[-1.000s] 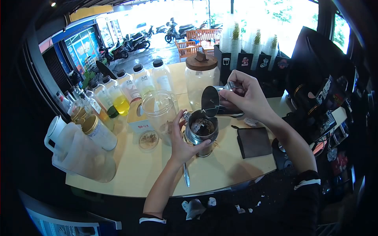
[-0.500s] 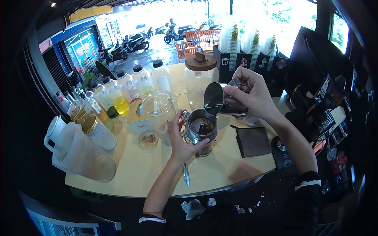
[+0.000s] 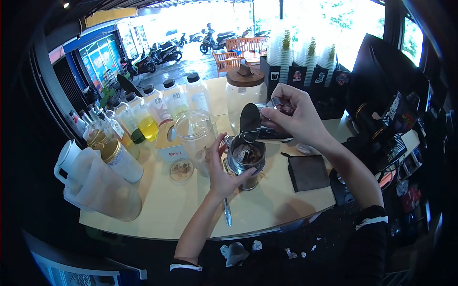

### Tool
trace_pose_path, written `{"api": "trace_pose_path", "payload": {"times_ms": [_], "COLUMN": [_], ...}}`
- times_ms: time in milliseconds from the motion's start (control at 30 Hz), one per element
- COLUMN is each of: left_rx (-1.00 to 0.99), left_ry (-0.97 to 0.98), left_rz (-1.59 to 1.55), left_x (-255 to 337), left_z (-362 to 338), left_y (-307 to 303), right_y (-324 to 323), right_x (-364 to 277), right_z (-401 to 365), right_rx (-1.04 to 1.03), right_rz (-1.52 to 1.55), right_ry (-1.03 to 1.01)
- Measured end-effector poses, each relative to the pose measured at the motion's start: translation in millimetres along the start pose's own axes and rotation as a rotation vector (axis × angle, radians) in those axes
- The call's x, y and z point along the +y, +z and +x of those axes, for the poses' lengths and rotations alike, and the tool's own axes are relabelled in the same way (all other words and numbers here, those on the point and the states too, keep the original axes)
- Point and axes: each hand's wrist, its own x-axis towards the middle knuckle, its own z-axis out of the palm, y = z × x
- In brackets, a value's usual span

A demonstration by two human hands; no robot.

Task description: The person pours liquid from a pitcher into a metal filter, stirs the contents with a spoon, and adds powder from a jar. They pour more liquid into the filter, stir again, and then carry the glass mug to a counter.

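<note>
My left hand is wrapped round a metal cup, fingers on its far left side and thumb along its front. Dark brown contents with a paler patch show inside. The cup stands on something with a brownish body; hidden parts keep me from telling what. My right hand grips a steel pitcher by its handle. Its mouth tips leftward just over the cup's rim, and a thin bright line at the lip may be liquid. A spoon lies in front of the cup.
A clear jar and a round dish of brown powder stand left. Behind is a wooden-lidded jar. A dark cloth lies right. Bottles line the back left; a plastic jug stands front left.
My right hand has shifted the pitcher a little left and tilted it further over the cup. My left hand keeps its hold on the cup.
</note>
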Motion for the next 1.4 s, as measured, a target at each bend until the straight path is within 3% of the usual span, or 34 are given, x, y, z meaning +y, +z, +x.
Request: {"api": "trace_pose_path", "payload": {"times_ms": [433, 1400], "left_rx": [-0.032, 0.018], "left_ry": [-0.015, 0.035], "left_rz": [-0.005, 0.032], "left_x": [4.2, 1.7], "left_z": [0.6, 0.0], "left_y": [-1.5, 0.5], "right_y": [-4.3, -15.5], "right_x": [2.9, -22.9], "right_z": [1.9, -17.4], "right_rx": [0.024, 0.023], "right_rz": [-0.119, -0.022], "right_ry": [-0.015, 0.024]}}
